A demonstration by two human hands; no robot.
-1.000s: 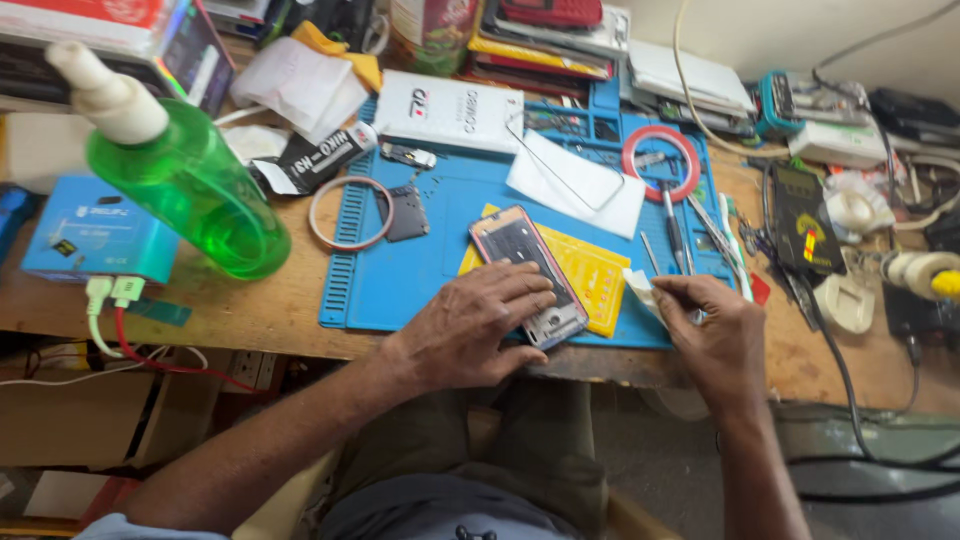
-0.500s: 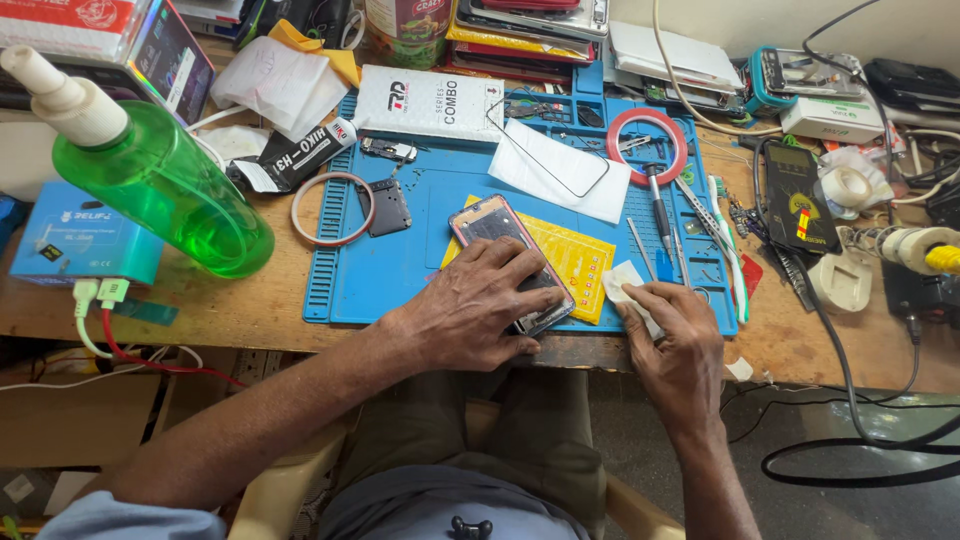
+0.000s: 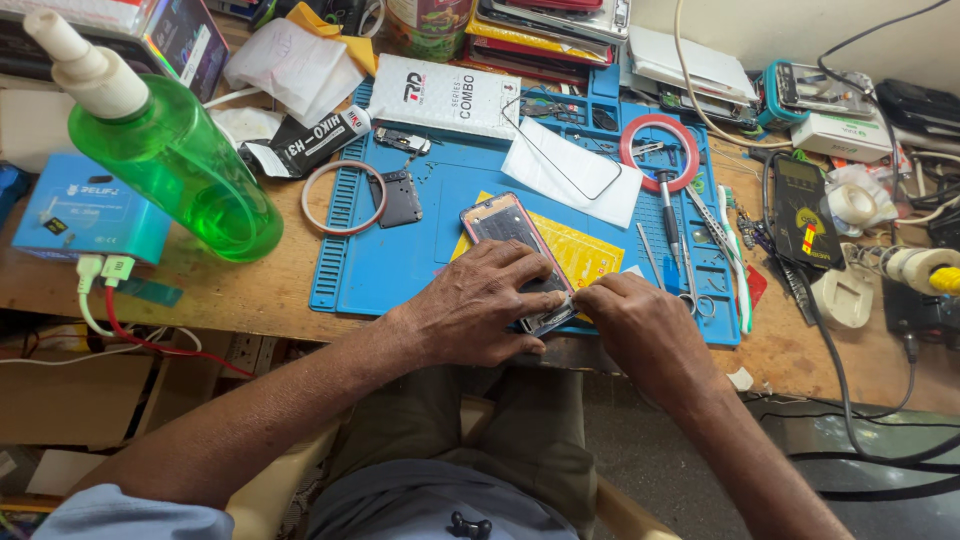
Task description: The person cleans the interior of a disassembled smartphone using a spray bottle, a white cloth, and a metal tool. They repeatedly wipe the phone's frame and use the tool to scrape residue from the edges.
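While the person sits close against the table (image 3: 230,290), both hands meet at the near edge of the blue work mat (image 3: 400,265). The left hand (image 3: 480,310) lies flat over the lower half of an opened phone (image 3: 505,228), its fingers (image 3: 525,268) spread and pressing it down rather than curled around it. The right hand (image 3: 640,330) is bunched at the phone's bottom corner, fingertips pinched together; they seem to nip something small there, though I cannot make out what. The phone rests slantwise on a yellow sheet (image 3: 585,250), its upper end bare.

Just beyond, to the right, tweezers and a screwdriver (image 3: 668,205) lie on the mat beside a toothbrush (image 3: 735,260). A white cloth (image 3: 575,170) sits farther back, touching a red tape ring (image 3: 660,152). Left of the phone are a dark square plate (image 3: 400,198) and a thin ring (image 3: 345,197). A green pump bottle (image 3: 175,160) stands well to the left on the wood, next to a blue box (image 3: 80,210). Stacked boxes and cables crowd the far edge.
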